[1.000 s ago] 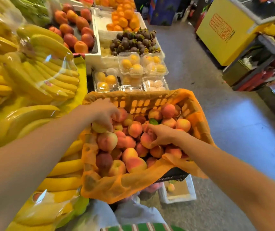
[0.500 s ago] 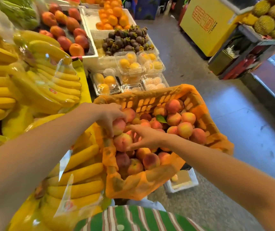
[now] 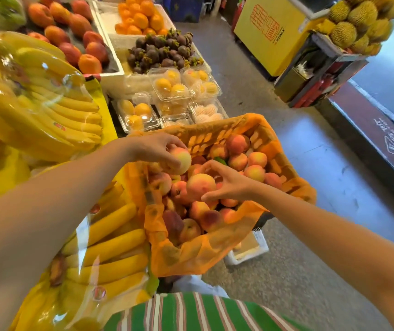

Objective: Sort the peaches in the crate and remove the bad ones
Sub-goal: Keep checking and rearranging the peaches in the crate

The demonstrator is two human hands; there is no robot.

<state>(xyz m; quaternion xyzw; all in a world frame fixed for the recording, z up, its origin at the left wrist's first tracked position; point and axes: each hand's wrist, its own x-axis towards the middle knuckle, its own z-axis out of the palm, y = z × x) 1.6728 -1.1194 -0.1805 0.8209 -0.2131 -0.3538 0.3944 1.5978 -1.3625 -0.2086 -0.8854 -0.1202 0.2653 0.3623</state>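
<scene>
Peaches (image 3: 237, 161) fill the crate (image 3: 217, 137), lined with orange netting (image 3: 191, 256), that sits in front of you at a market stall. Your left hand (image 3: 153, 146) is closed over one pale peach (image 3: 179, 160) at the crate's far left corner, lifted just above the heap. Your right hand (image 3: 229, 185) cups a second peach (image 3: 200, 186) from its right side, thumb and fingers spread around it over the middle of the pile. Bagged bananas (image 3: 48, 108) lie on the yellow table (image 3: 106, 118) to your left; clear boxes of yellow fruit (image 3: 172, 86) stand beyond the crate.
</scene>
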